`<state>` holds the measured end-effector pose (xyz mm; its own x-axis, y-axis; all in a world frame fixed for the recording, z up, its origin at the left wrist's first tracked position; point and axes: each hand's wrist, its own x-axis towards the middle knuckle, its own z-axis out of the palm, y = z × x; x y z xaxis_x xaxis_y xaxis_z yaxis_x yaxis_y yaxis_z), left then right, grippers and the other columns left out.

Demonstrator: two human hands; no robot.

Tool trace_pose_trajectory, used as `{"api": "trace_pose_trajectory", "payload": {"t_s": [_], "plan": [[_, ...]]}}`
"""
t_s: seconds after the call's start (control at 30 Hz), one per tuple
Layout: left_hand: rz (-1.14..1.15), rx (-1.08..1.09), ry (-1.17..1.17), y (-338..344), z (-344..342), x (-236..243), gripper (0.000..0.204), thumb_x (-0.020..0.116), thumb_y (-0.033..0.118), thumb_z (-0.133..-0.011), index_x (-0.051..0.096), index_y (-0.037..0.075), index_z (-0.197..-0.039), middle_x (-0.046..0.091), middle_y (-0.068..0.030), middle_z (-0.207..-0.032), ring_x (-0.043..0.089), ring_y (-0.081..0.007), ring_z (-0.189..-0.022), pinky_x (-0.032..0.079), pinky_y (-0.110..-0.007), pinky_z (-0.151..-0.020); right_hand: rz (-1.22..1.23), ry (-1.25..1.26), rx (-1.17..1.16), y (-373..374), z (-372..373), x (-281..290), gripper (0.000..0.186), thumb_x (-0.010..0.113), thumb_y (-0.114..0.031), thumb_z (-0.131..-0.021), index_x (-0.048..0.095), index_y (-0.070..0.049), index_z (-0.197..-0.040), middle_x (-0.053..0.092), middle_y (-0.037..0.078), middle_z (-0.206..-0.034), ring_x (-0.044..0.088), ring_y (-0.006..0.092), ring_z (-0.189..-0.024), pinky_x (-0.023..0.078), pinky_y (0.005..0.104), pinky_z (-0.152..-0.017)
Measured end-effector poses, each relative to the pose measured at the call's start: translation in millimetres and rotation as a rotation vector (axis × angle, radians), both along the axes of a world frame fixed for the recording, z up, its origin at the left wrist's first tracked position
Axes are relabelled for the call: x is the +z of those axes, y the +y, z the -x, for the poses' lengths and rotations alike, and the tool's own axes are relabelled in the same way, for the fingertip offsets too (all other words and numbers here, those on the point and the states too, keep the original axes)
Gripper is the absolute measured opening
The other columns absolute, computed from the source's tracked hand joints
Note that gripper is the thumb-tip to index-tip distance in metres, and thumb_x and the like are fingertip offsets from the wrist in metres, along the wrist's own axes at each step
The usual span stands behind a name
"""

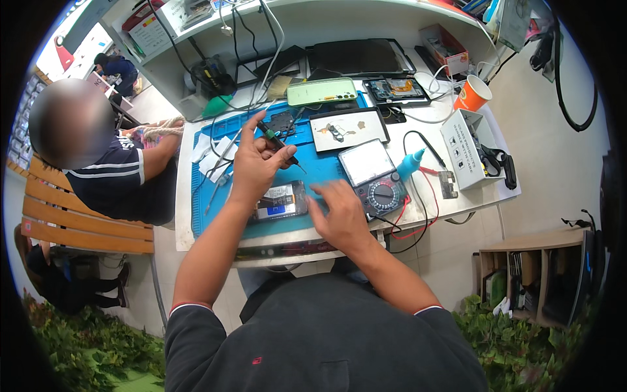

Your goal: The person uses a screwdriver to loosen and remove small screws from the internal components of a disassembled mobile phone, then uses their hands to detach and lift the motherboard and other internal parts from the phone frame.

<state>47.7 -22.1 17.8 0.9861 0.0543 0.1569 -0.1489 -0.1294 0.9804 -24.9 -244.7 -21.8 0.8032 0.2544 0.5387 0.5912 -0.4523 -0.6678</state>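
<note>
My left hand [253, 168] is closed round a screwdriver [269, 133] with a black and green handle. Its thin shaft slants down to the right, the tip above the blue mat [219, 219]. Below it lies an opened phone [295, 197] with its battery and inner parts showing, partly behind my left wrist. Beside the phone's right end is my right hand [341, 212], thumb and forefinger apart, fingertips a little blurred; I see nothing between them. To its right stands an analog multimeter [382, 195] with its red and black leads.
A blue bottle [410, 163] stands by the multimeter. Behind are a tray with small parts [351, 140], a pale green phone panel [320, 93], another opened phone [397, 90] and an orange cup [471, 95]. A white box [465, 147] sits right; a person [117, 157] sits left.
</note>
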Motion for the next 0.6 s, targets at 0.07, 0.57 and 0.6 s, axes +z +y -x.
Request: {"api": "trace_pose_trajectory", "payload": {"t_s": [0.07, 0.57, 0.6], "plan": [[0.083, -0.014, 0.029, 0, 4, -1, 0.099, 0.094, 0.008, -0.101, 0.031, 0.004, -0.178, 0.081, -0.0147, -0.105, 0.084, -0.0186, -0.089, 0.07, -0.031, -0.075, -0.049, 0.017, -0.06, 9, -7, -2, 0.023, 0.086, -0.009, -0.099, 0.077, 0.003, -0.116, 0.075, 0.019, -0.106, 0.07, 0.0406, -0.098, 0.057, 0.0516, -0.088], [0.165, -0.069, 0.061, -5, 19, -6, 0.098, 0.091, 0.009, -0.104, 0.027, 0.002, -0.178, 0.08, -0.0133, -0.109, 0.084, -0.0188, -0.09, 0.071, -0.031, -0.076, -0.131, 0.128, -0.068, 11, -14, -4, 0.016, 0.086, -0.007, -0.099, 0.076, 0.001, -0.107, 0.074, 0.019, -0.101, 0.074, 0.0412, -0.096, 0.059, 0.0512, -0.085], [0.166, -0.071, 0.061, -5, 19, -6, 0.098, 0.091, 0.009, -0.104, 0.027, 0.001, -0.177, 0.08, -0.0133, -0.108, 0.084, -0.0188, -0.09, 0.071, -0.031, -0.076, -0.129, 0.122, -0.069, 11, -14, -4, 0.015, 0.086, -0.006, -0.099, 0.076, 0.001, -0.107, 0.074, 0.019, -0.1, 0.073, 0.0413, -0.096, 0.059, 0.0513, -0.085]]}}
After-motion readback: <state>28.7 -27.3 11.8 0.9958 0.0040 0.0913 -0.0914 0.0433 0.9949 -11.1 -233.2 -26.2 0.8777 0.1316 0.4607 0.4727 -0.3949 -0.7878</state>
